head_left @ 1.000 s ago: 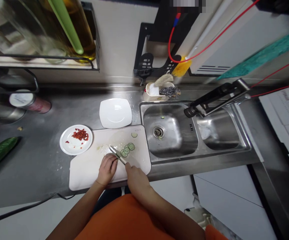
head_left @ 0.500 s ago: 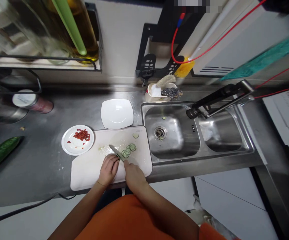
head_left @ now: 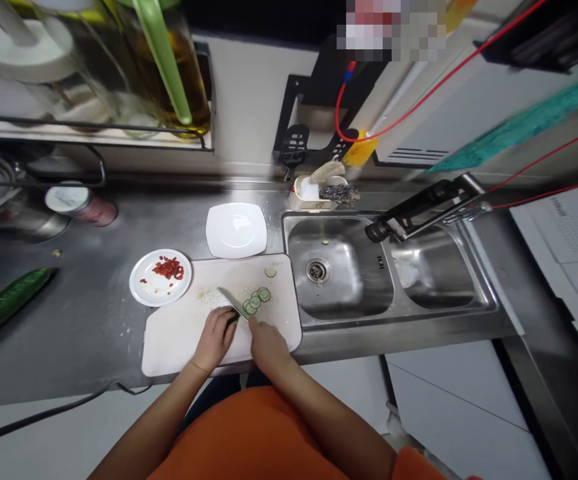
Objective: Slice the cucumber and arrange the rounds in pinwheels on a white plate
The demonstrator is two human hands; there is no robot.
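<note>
A white cutting board (head_left: 179, 340) lies at the counter's front edge. My right hand (head_left: 269, 345) is closed round the handle of a knife (head_left: 231, 300), whose blade points away to the upper left. Close against the blade, my left hand (head_left: 215, 335) grips a dark green piece of cucumber (head_left: 232, 320), mostly hidden under the fingers. Several thin cucumber slices (head_left: 255, 301) overlap to the right of the blade. A single slice (head_left: 270, 273) rests near the board's far right corner.
A round plate (head_left: 141, 288) with chopped red pieces overlaps the board's left side. Behind it stands a white square plate (head_left: 237, 230). A whole cucumber (head_left: 9, 303) lies far left. The double sink (head_left: 341, 313) with its black faucet (head_left: 409, 212) is at the right.
The whole view has shifted slightly as the head moved. Both hands keep to the same spot on the board, with the knife still beside the cucumber piece.
</note>
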